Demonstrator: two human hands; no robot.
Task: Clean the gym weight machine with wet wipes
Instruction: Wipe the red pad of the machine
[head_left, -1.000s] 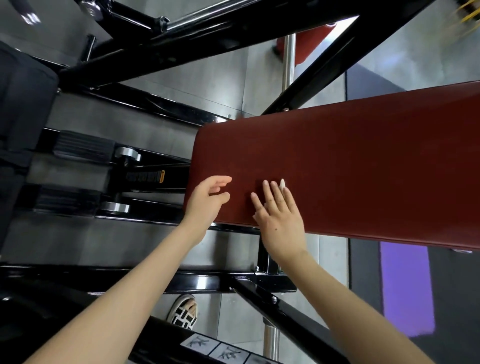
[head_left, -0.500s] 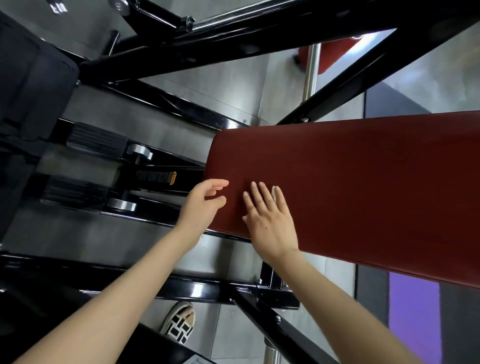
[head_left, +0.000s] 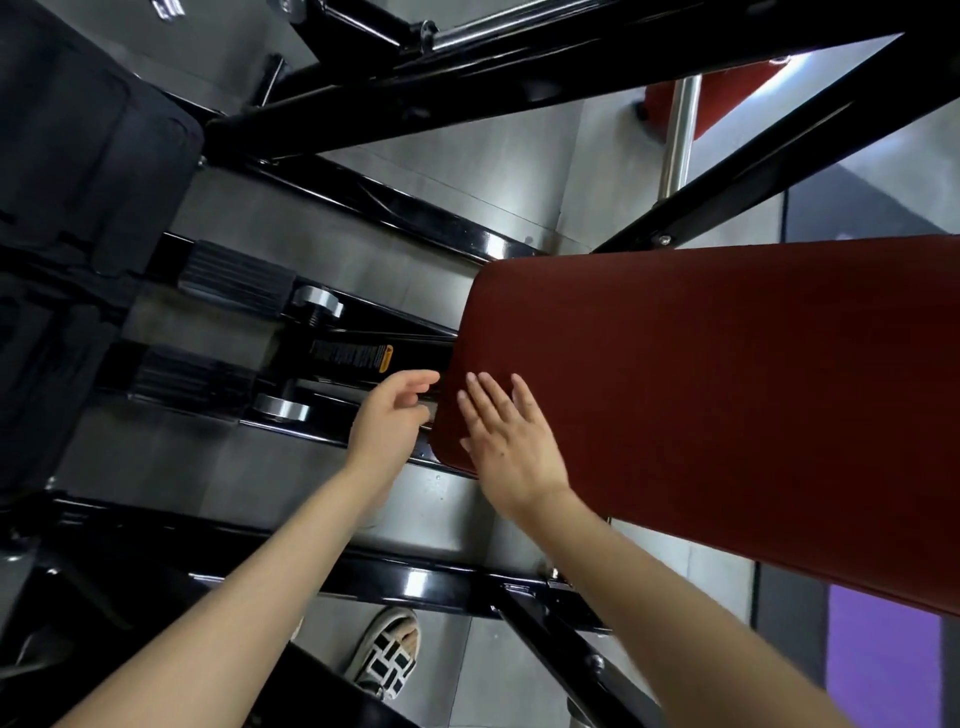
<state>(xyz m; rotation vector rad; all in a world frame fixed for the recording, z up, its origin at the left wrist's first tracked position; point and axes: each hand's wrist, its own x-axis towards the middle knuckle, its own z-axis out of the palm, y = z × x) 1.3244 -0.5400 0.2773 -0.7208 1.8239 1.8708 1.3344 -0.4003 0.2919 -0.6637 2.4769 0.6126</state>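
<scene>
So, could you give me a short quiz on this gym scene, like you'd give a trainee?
1. True or false: the right hand lies flat, fingers straight, on the dark red padded bench.
2. Where is the left hand? A: on the bench's middle. B: beside the bench's end. C: gripping a black frame bar.
3. Fill in: the black-and-white patterned shoe stands on the grey ____.
Key: 1 true; 2 B; 3 floor.

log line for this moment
right hand: flat on red pad end | left hand: open beside pad end | wipe: not visible
</scene>
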